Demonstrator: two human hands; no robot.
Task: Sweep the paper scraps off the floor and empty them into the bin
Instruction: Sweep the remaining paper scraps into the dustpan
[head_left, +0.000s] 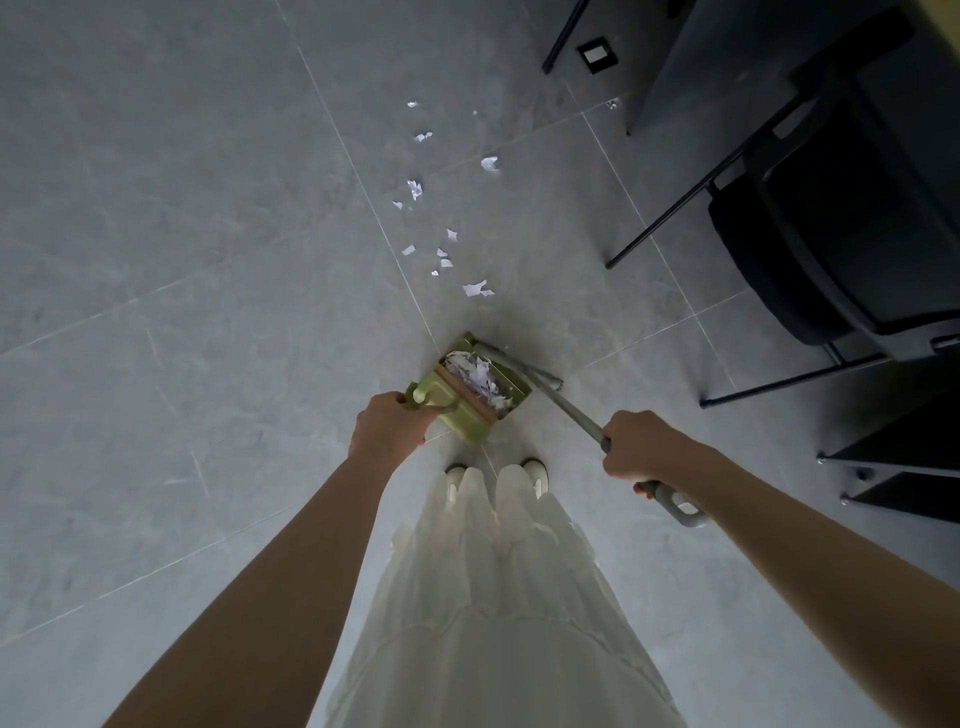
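No text, label, brand, number or sign is showing legibly anywhere in this view.

Open floor (156, 260) left; chair (810, 218) and table legs (566, 31) right.
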